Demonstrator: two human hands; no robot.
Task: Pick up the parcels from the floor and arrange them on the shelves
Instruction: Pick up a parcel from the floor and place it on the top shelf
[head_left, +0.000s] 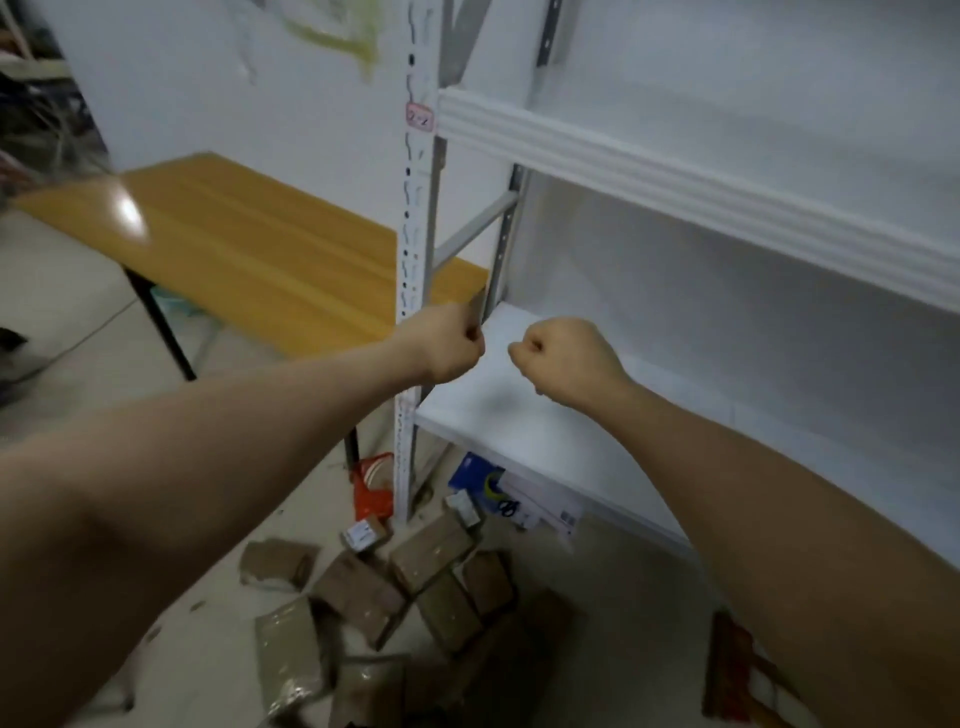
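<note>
Both my arms stretch forward with the fists closed and nothing in them. My left hand (451, 344) is curled into a fist beside the shelf's left upright. My right hand (563, 358) is a fist too, held above the left end of the white lower shelf (524, 431). A gap separates the two fists. Several brown parcels (431, 553) wrapped in plastic lie in a heap on the floor below my arms. The upper shelf (675, 171) crosses the view above my hands and shows nothing on it.
A white metal rack upright (413, 218) with a pink label stands left of the shelves. A wooden table (244, 244) sits further left. A red tape dispenser (371, 488) and a blue-and-white packet (511, 493) lie on the floor under the lower shelf.
</note>
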